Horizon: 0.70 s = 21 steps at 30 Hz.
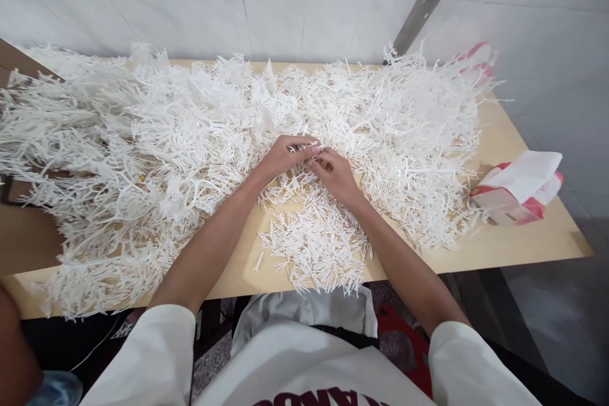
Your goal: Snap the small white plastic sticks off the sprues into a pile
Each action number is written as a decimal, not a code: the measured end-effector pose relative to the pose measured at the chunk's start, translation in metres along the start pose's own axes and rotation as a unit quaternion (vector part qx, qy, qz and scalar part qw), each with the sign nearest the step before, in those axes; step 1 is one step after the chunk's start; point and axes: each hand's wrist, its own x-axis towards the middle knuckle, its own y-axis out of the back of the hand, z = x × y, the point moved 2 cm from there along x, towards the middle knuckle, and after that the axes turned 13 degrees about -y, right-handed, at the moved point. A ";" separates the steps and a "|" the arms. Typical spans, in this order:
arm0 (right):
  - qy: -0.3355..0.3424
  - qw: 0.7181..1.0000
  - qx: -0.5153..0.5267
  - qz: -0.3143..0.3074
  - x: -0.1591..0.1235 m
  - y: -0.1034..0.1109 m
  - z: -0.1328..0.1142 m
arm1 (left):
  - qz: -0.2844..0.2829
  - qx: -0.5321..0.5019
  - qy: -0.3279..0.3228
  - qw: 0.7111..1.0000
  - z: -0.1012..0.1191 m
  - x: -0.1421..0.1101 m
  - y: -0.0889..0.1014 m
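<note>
My left hand (288, 153) and my right hand (337, 176) meet over the middle of the table, fingertips almost touching. Both are closed in a pinch at a small white plastic sprig (314, 144), mostly covered by the fingers. Behind and around them spreads a large heap of white branched plastic sprigs (200, 114). Below my hands, near the table's front edge, lies a pile of short loose white pieces (318, 244).
A wooden table (518, 241) carries everything, with a tiled wall (285, 13) behind it. On the right stands a red and white tissue pack (518, 193). Cardboard (28, 235) is at the left edge, and part of another person's arm (14, 336) shows lower left.
</note>
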 end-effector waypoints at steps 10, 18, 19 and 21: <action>0.095 0.987 -0.118 0.052 -0.003 0.000 -0.002 | 0.030 0.153 -0.009 0.988 -0.011 0.001 -0.003; 0.143 0.986 -0.069 0.061 -0.014 0.013 -0.003 | 0.027 0.157 -0.026 0.987 -0.013 0.001 -0.001; 0.104 0.988 -0.055 0.104 -0.011 0.018 0.000 | 0.024 0.153 -0.032 0.987 -0.011 0.001 -0.002; 0.029 0.983 -0.034 0.178 -0.006 0.026 0.008 | 0.035 0.147 -0.032 0.988 -0.007 0.000 -0.003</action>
